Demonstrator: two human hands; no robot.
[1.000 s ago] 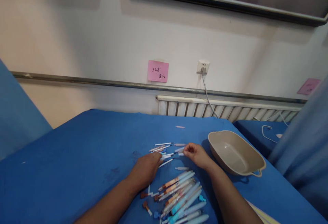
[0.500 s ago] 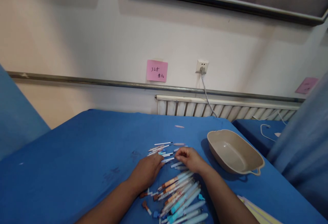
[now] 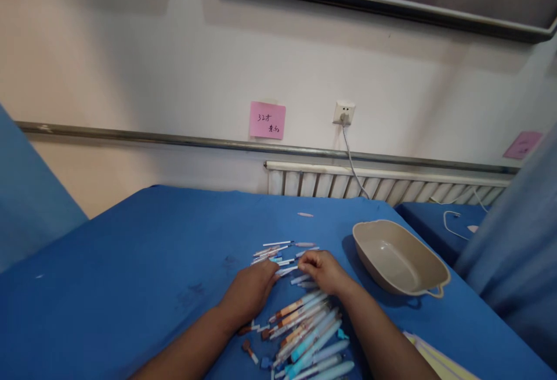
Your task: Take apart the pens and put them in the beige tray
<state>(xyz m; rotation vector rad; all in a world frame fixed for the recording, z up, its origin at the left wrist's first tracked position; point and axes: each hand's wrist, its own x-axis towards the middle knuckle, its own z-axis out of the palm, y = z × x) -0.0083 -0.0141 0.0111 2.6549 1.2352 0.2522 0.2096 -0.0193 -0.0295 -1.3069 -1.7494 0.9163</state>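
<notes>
My left hand (image 3: pixel 251 288) is closed around one end of a slim white pen refill (image 3: pixel 288 270) above the blue cloth. At the refill's other end, my right hand (image 3: pixel 325 272) has thumb and forefinger pinched together. Just beyond the hands lie several more thin refills (image 3: pixel 278 244) and loose pen barrels (image 3: pixel 305 245). A pile of pens (image 3: pixel 311 339) in orange, brown, turquoise and pale blue lies nearer to me, between my forearms. Small brown pen tops (image 3: pixel 247 347) and blue ones (image 3: pixel 266 362) are scattered at its left side.
A beige plastic basin (image 3: pixel 402 258) stands to the right on the blue-covered table (image 3: pixel 143 252). Yellowish sheets (image 3: pixel 437 357) lie near my right forearm. Behind the table are a radiator (image 3: pixel 313 181) and a plugged-in cable (image 3: pixel 352 159). Blue curtains hang at both sides.
My right hand's fingertips have shifted very slightly at the refill's end. My left hand keeps its place, and the pens lie as before.
</notes>
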